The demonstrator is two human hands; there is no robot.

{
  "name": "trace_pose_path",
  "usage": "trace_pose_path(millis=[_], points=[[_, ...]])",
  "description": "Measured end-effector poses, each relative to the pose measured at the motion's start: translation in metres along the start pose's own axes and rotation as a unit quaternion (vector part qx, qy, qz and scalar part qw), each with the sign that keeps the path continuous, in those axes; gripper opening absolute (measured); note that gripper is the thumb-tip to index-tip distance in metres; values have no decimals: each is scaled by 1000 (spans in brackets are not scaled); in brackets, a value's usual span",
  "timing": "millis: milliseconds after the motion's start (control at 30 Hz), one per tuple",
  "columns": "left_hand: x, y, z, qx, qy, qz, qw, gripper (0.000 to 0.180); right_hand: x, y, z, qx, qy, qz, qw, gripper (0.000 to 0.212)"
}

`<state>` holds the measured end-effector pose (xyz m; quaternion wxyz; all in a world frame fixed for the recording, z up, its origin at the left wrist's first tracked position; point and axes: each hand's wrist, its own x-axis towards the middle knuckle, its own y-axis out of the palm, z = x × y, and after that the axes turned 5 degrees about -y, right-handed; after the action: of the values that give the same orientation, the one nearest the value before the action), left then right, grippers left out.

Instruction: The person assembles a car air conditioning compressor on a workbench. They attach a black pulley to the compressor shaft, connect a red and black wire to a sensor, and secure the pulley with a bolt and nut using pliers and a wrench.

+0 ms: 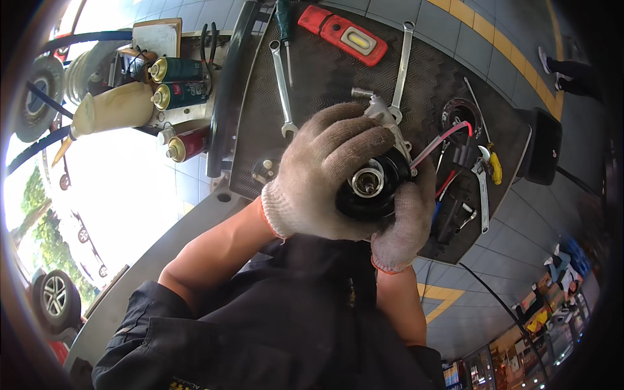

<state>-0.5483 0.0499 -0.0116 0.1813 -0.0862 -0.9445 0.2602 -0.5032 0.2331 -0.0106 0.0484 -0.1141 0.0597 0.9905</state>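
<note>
Both my hands wear off-white knit gloves with orange cuff edges. Between them is a metal automotive part with a black pulley (368,209), probably an air-conditioning compressor; its round metal hub faces up. My left hand (318,169) is wrapped over the housing and the pulley's left side. Around the lower right rim curls my right hand (408,218), its thumb against the pulley. A grey cast housing (382,112) shows past the left fingers, and its underside is hidden. Beyond it lie a combination wrench (404,62), another wrench (281,88) and a screwdriver (283,26).
A red work light (344,34) lies at the far side of the dark ribbed mat (260,140). Right of my hands are an adjustable wrench (481,188), a black ring (460,116) and a yellow-handled screwdriver (496,169). Spray cans (179,69) stand on a side shelf at left.
</note>
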Motion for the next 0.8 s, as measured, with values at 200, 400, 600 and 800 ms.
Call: trace_pose_path(millis=[200,400,600,800], points=[[1,3,8,-25,28,-35,999,99,-1,7,-6,106,33,-24,994,77],[0,-7,10,-36,23,-4,999,112,-2,7,-1,118,39,-28,992,84],[-20,-14,10,-96,-20,-20,995,110,10,4,7,178,28,18,983,79],[-41,-1,23,-117,-31,-60,991,62,6,14,2,93,2,-4,996,59]])
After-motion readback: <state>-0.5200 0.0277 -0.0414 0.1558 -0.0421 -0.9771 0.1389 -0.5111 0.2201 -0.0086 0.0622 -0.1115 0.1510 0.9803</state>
